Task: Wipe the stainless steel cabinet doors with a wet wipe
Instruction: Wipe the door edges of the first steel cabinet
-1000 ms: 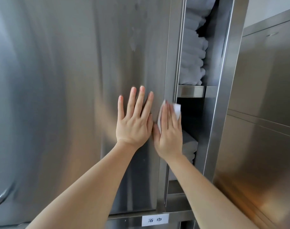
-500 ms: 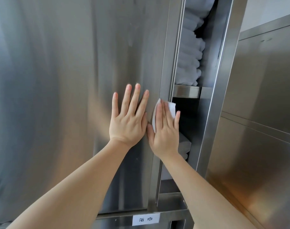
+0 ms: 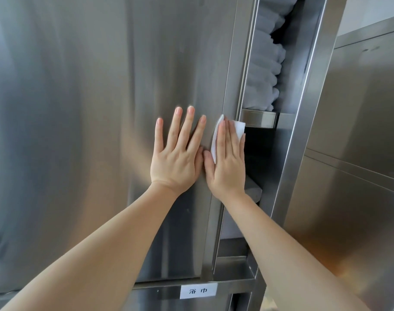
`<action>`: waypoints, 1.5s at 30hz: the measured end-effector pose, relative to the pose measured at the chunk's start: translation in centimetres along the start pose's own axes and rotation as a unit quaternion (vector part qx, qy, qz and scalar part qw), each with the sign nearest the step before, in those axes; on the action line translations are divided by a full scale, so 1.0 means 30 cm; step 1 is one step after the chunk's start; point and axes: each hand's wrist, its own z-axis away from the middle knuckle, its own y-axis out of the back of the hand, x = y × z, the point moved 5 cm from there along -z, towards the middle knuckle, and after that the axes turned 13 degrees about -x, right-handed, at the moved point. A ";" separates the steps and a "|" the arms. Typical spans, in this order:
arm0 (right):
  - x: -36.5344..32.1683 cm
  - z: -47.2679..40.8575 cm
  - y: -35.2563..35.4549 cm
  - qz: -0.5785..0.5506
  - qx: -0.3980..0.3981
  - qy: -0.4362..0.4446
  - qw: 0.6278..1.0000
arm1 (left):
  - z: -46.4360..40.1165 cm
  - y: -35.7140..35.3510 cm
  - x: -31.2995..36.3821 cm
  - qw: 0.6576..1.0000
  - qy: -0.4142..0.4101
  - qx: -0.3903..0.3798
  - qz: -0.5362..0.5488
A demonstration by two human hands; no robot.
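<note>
As the right hand (image 3: pixel 227 167) presses flat, wipe (image 3: pixel 238 127) lies beneath it.

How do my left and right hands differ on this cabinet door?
The left hand is bare with fingers spread; the right hand has fingers together over a white wet wipe. The left hand lies on the door face, the right hand at its edge. Both press flat.

Both bare forearms reach up from the near edge, converging. The left hand (image 3: pixel 175 158) lies flat, fingers straight and spread. Just to its right, the right hand (image 3: pixel 227 162) presses straight, closed fingers on a wet wipe (image 3: pixel 238 127).
</note>
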 end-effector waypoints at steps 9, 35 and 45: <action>-0.002 0.296 -0.164 -0.006 -0.064 0.002 0.998 | 0.001 0.006 0.002 1.000 0.004 -0.005 0.013; -0.020 0.554 -0.266 0.045 -0.082 -0.018 0.995 | 0.002 0.009 0.001 1.000 0.001 0.008 0.014; 0.034 0.232 -0.102 0.106 -0.041 -0.037 0.993 | 0.004 0.010 -0.001 1.000 -0.005 0.004 0.010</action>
